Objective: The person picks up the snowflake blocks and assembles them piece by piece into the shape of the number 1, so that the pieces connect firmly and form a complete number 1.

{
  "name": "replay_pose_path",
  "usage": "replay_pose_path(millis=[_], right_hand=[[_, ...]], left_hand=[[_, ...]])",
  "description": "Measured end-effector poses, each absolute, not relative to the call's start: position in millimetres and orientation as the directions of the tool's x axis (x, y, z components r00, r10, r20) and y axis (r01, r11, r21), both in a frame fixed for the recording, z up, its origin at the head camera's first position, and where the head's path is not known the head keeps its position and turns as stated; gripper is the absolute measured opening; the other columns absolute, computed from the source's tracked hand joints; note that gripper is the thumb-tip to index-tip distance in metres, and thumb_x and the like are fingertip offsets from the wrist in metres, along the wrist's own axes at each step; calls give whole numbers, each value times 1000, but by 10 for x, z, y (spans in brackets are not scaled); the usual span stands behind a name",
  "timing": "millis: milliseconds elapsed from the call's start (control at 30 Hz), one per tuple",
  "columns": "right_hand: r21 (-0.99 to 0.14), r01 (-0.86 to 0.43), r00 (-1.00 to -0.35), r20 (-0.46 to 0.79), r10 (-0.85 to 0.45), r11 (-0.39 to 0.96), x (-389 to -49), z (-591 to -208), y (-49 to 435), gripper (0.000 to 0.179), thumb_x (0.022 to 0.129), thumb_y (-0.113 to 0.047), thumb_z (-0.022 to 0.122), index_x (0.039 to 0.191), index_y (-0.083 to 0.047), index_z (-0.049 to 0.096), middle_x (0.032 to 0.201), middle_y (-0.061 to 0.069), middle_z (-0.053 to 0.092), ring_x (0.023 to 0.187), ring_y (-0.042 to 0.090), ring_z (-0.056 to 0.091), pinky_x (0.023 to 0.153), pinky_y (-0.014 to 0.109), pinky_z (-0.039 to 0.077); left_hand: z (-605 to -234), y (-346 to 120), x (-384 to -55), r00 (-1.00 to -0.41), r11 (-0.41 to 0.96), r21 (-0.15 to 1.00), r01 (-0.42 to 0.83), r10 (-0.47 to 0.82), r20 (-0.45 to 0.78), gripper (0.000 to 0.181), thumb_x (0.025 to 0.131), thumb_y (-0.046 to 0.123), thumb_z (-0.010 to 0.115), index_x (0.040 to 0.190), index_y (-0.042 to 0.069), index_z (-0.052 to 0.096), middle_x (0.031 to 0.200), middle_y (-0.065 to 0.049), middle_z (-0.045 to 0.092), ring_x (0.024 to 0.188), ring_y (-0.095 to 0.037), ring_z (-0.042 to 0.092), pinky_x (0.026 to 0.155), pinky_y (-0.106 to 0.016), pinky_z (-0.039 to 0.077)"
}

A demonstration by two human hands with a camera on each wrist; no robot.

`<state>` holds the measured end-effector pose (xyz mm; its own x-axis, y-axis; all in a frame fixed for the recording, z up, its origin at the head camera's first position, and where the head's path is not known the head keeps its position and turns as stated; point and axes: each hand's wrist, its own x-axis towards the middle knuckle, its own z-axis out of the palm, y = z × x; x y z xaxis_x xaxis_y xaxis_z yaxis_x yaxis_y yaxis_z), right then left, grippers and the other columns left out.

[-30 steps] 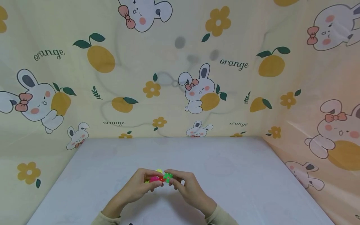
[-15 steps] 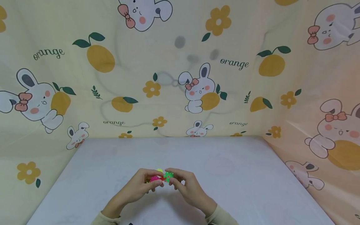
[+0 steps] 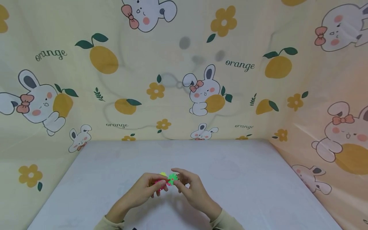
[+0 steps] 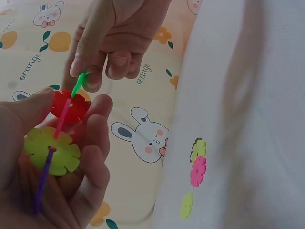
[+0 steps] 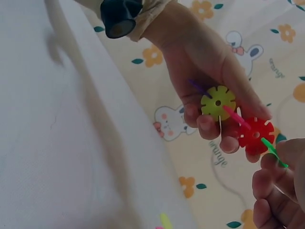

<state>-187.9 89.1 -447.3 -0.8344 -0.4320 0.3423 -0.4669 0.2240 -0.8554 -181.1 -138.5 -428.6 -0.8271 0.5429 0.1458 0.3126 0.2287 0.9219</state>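
A chain of slotted plastic snowflake discs is held up between the hands above the table. My left hand (image 3: 143, 187) grips it, with thumb and fingers around the red disc (image 4: 71, 109) and the yellow-green disc (image 4: 52, 156). An edge-on pink disc (image 4: 62, 119) joins those two, and a purple disc (image 4: 42, 183) sticks out below the yellow-green one. At the chain's other end, the green disc (image 3: 172, 179) meets the red one. My right hand (image 3: 192, 187) pinches that green disc by its outer edge; its index finger is raised in the head view.
On the white tabletop (image 3: 244, 179), the left wrist view shows loose discs: a yellow-green one (image 4: 198, 150), a pink one (image 4: 198, 172) and another yellow-green one (image 4: 187, 206). Rabbit-and-orange printed cloth (image 3: 172, 105) encloses the back and sides of the table.
My right index finger has lifted off the top of the green disc, which shows more fully. The chain in my left hand has turned slightly. Both arms stay nearly still.
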Motion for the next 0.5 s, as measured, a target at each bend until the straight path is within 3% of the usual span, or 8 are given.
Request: replay_pose_path(millis=[267,500], right_hand=[[-918,-380,-862,305,-405,116,-1903,-4477,896,32,97,-14,68,126,0,66,92,27,69,65,5,60,66,24,54],[-953,-304,-865,279,-417,-7,-1914,-4503,885,33,96,-7,67,125,8,64,101,36,69,65,3,59,66,20,53]], left_hand=[[-4295,-1367,-1801,-841,240,921,308,520,146,28,106,19,53,119,-1,69,88,-7,64,68,-8,60,54,-23,50],[-4298,-1320,-1785,-880,300,915,271,462,110,31,105,24,56,132,9,60,96,-10,72,65,-8,59,54,-23,49]])
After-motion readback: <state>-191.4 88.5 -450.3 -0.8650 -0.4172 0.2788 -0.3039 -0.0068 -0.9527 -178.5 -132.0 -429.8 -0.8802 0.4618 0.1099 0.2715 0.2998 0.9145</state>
